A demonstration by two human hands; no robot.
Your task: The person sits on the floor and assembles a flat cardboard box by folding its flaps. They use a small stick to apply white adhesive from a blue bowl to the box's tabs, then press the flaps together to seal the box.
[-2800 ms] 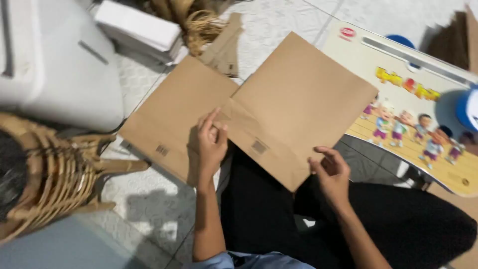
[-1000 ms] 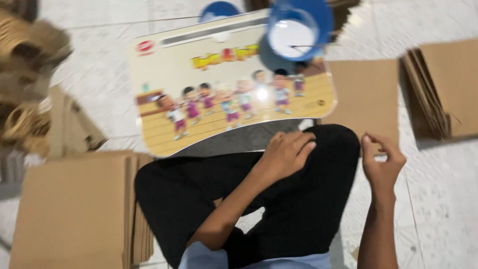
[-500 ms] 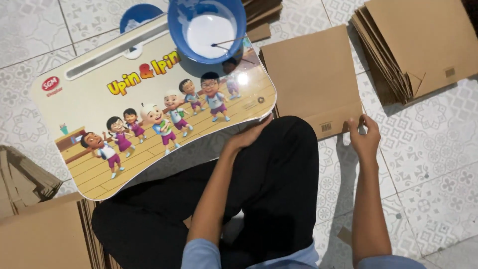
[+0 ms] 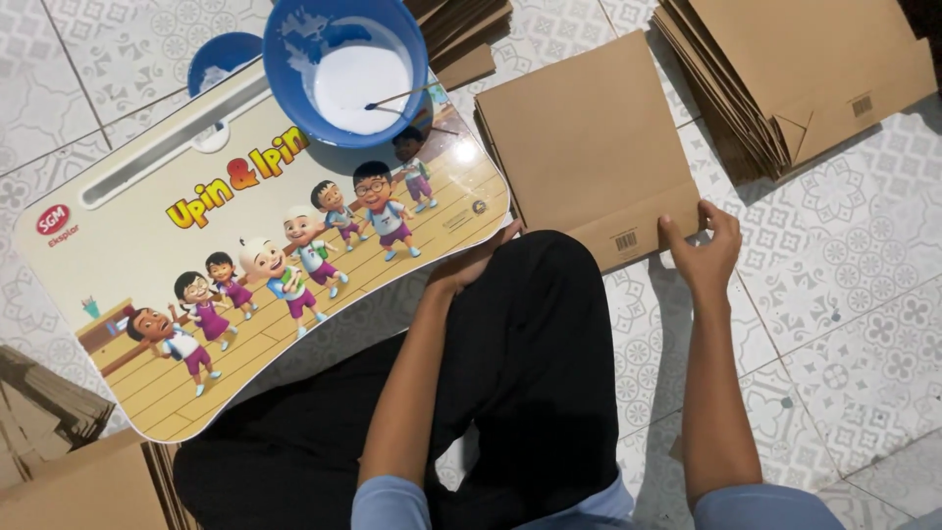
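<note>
The right hand reaches forward past the right knee with the forearm nearly straight, the wrist low over the patterned floor tiles. Its fingers and thumb are closed on the near right corner of a flat brown paper bag, pinching the folded bottom flap beside a small printed barcode. That bag lies on the floor just right of the lap desk, its far edge towards a fanned stack of similar brown bags in the far right corner of the view.

The left hand stretches forward over the black-clad left knee, palm down, at the near edge of a rounded cartoon-printed lap desk. Most of it is hidden between knee and board, so whether its fingers are curled or flat cannot be told; it seems to touch the board's edge.

A blue plastic bowl of white paste with a thin stick in it sits on the desk's far right corner. More brown paper is cut off at the near left.
</note>
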